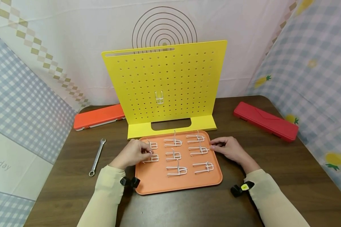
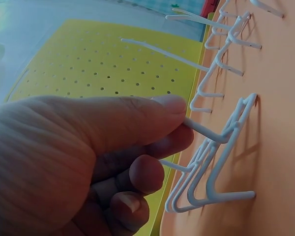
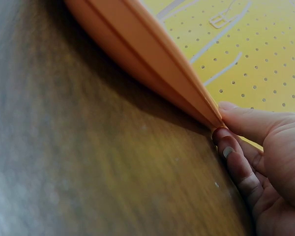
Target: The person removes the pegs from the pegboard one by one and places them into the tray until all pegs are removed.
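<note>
An orange tray (image 1: 153,186) carries several white wire pegboard hooks, lying in rough columns with their prongs sticking up. My left hand (image 1: 134,153) is over the tray's left side. Between thumb and forefinger it pinches the raised prong of one pegboard hook (image 2: 221,162), whose frame stands close against the tray in the left wrist view. Another hook (image 1: 152,145) lies just behind that one. On the tray's right rim, my right hand (image 1: 230,148) grips the edge, thumb above and fingers beneath, as the right wrist view shows.
Behind the tray stands a yellow pegboard (image 1: 142,82) with one white hook (image 1: 159,98) on its face. An orange-red case (image 1: 99,116) is at the back left, a red case (image 1: 264,121) at the right. A wrench (image 1: 98,157) lies on the brown table (image 1: 170,208) left of the tray.
</note>
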A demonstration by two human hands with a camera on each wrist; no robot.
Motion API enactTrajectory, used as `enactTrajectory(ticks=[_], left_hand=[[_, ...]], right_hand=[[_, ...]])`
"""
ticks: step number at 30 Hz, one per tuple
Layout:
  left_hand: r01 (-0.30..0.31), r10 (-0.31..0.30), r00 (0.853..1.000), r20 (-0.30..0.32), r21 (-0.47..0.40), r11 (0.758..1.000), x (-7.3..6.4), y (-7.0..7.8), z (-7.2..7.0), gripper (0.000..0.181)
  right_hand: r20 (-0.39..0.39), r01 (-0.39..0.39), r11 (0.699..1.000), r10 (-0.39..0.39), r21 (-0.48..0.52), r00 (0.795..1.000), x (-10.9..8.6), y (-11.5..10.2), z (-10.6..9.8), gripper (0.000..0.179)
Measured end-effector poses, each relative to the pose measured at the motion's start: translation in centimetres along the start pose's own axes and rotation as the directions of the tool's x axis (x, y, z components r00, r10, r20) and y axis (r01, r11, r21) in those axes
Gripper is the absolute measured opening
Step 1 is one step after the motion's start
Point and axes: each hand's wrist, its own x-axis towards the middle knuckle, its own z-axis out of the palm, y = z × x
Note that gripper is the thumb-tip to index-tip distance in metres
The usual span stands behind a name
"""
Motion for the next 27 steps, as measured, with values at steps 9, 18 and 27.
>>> enactTrajectory(ticks=[9, 18, 27], left_hand=[[-0.016, 0.016, 1.000, -0.003, 0.017, 1.000, 0.01, -0.09, -0.01, 0.008], [-0.012, 0.012, 1.000, 0.002, 0.015, 1.000, -0.04, -0.09, -0.03, 0.008], [-0.026, 0.026, 1.000, -0.002, 0.027, 0.999, -0.02, 0.00, -0.07, 0.008]], right_hand=[[-0.003, 0.005, 1.000, -0.005, 0.001, 1.000, 0.07, 0.10, 0.07, 0.032], [0.004, -0.004, 1.000, 0.004, -0.006, 1.000, 0.19, 0.21, 0.01, 0.033], [-0.001, -0.002, 1.000, 0.002, -0.004, 1.000, 0.09, 0.10, 0.00, 0.033]])
